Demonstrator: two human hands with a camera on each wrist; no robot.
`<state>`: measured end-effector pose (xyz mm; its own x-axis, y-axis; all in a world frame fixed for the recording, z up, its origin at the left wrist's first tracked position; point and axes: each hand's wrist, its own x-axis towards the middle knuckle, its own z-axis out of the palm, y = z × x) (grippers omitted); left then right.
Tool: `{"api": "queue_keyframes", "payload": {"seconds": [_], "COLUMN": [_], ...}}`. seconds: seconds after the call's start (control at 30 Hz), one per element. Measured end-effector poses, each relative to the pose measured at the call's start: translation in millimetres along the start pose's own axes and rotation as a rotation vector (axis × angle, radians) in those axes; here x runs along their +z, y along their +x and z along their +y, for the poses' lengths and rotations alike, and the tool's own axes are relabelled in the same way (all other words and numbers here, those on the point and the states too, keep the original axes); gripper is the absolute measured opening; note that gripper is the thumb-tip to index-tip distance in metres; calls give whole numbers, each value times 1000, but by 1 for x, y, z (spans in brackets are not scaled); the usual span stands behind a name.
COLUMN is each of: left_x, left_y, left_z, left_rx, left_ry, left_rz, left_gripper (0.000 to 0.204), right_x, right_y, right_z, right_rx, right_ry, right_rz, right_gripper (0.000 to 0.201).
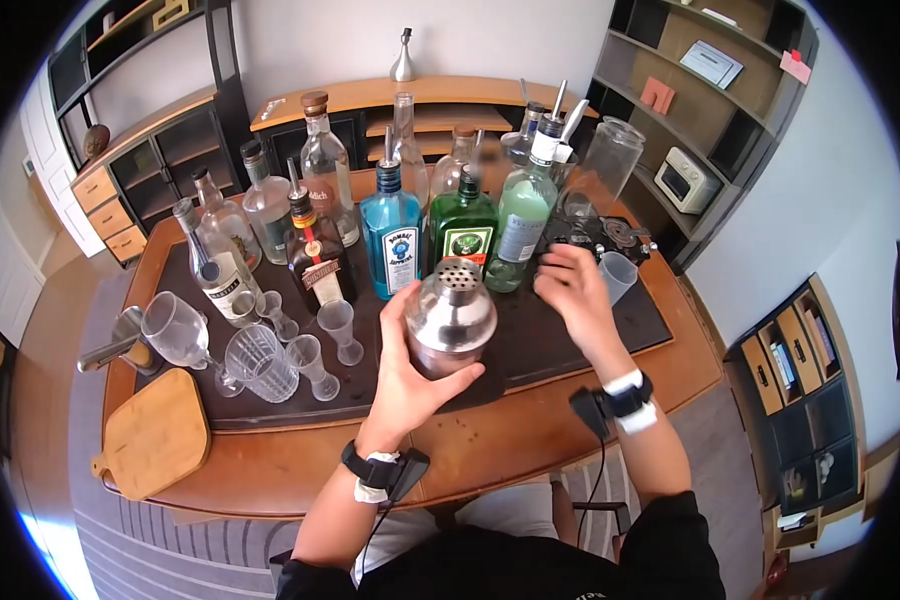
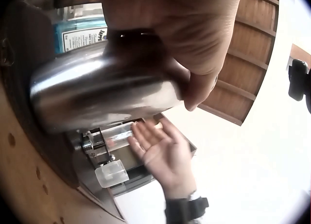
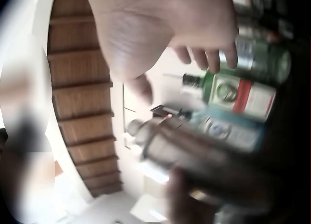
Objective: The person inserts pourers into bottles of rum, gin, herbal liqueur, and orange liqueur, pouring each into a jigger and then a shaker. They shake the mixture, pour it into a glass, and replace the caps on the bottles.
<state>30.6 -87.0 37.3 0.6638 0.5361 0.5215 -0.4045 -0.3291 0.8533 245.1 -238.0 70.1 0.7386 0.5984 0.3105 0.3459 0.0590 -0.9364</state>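
Note:
A steel cocktail shaker (image 1: 450, 325) stands near the middle of the table mat, its perforated strainer top uncovered. My left hand (image 1: 410, 385) grips its body from the left, thumb across the near side. In the left wrist view the shaker (image 2: 107, 88) lies under the left palm (image 2: 180, 25). My right hand (image 1: 578, 295) is raised to the right of the shaker, apart from it, fingers loosely bent and holding nothing. The green bottle (image 1: 464, 225) and blue bottle (image 1: 391, 235) stand just behind the shaker; a pale green bottle (image 1: 523, 220) is behind the right hand.
Several more bottles (image 1: 315, 270) line the back left. Clear glasses and jigger-shaped cups (image 1: 262, 362) stand left of the shaker. A wooden board (image 1: 156, 433) lies at the left table edge. A large glass jar (image 1: 610, 165) and a frosted cup (image 1: 618, 277) are at the right.

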Motion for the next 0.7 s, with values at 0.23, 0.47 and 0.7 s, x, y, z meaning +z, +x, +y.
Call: {"api": "queue_keyframes", "payload": {"seconds": [0.23, 0.47, 0.7], "left_x": [-3, -4, -1], "left_y": [0, -1, -2], "left_z": [1, 1, -4], "left_rx": [7, 0, -9], "left_ry": [-85, -158, -209], "left_rz": [-18, -9, -1], "left_gripper": [115, 101, 93], "right_x": [5, -4, -11], "right_y": [26, 37, 28], "right_z": [61, 83, 47], "right_rx": [174, 121, 69], "right_ry": [-1025, -1055, -1023], "right_rz": [108, 129, 82], "right_gripper": [62, 44, 42]}}
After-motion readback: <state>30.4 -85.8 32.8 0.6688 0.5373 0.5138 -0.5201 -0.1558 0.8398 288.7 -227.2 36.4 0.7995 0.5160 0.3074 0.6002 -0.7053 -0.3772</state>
